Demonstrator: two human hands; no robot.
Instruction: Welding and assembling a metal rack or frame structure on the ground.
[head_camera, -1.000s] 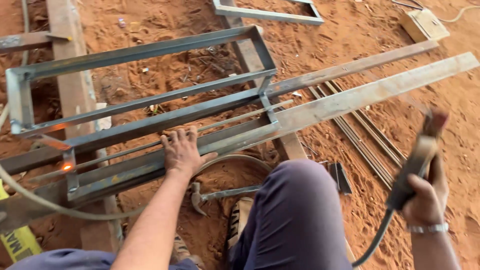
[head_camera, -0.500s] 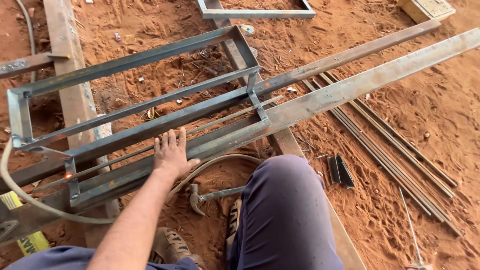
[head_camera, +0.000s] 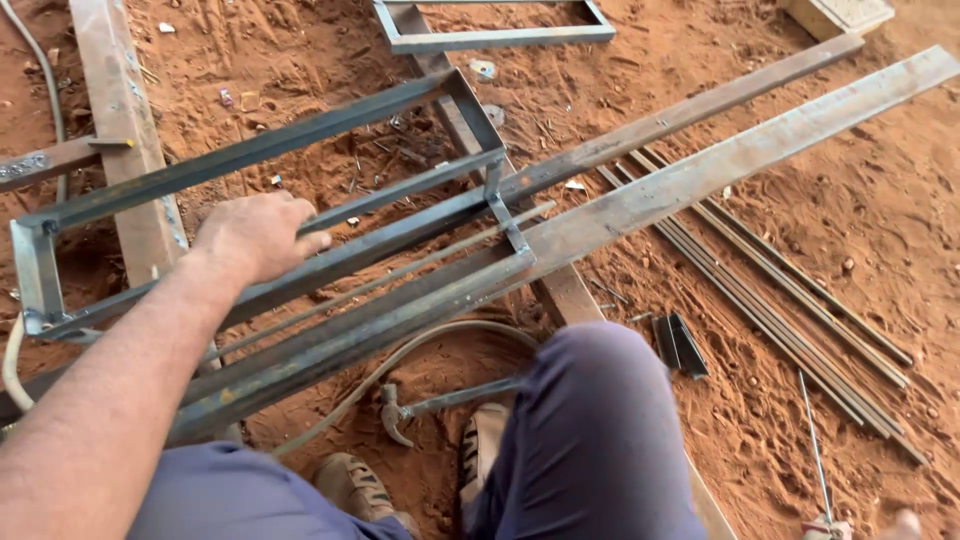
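While the left hand (head_camera: 258, 235) rests flat on the steel frame (head_camera: 300, 250), fingers loosely spread and gripping nothing, the right hand's (head_camera: 905, 524) grip can't be told, and a hammer (head_camera: 440, 405) lies just below the frame.

Purple-grey trousers (head_camera: 590, 440), tan striped shoes (head_camera: 480, 450)

- The left hand (head_camera: 258, 235) lies palm down on a bar of the grey steel frame (head_camera: 300, 230), fingers spread along it; the forearm runs in from the lower left
- The frame rests on long flat steel bars (head_camera: 720, 165) laid slantwise over red dirt (head_camera: 850, 230)
- A hammer (head_camera: 440, 403) lies on the dirt beside a shoe (head_camera: 482, 445), below the frame; a hose (head_camera: 420, 350) curves past it
- Thin rods (head_camera: 790, 300) lie to the right
- Only a fingertip of the right hand (head_camera: 905, 523) shows at the bottom edge; its grip cannot be judged
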